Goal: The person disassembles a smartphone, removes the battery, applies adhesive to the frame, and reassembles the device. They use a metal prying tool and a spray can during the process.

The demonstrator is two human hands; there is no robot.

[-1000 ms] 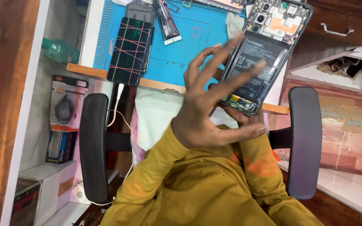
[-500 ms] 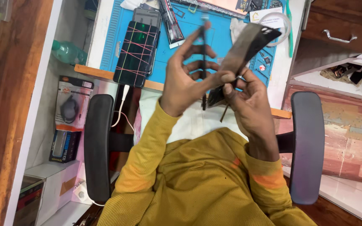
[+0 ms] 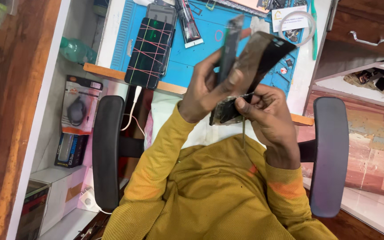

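Dark glass and metal sit pinched between both sets of fingers: the left hand (image 3: pixel 207 95) clamps the thin black opened phone body (image 3: pixel 227 66) edge-on, while the right hand (image 3: pixel 267 111) grips the bent dark back panel (image 3: pixel 263 55) near its lower end. A second ago the phone lay flat toward the camera; now it is turned on edge and the panel has swung apart from it. Behind, in the upper middle of the frame, the blue repair mat (image 3: pixel 201 53) on the bench carries a black phone bound with red rubber bands (image 3: pixel 150 51). Black chair armrests (image 3: pixel 107 151) flank the yellow sleeves.
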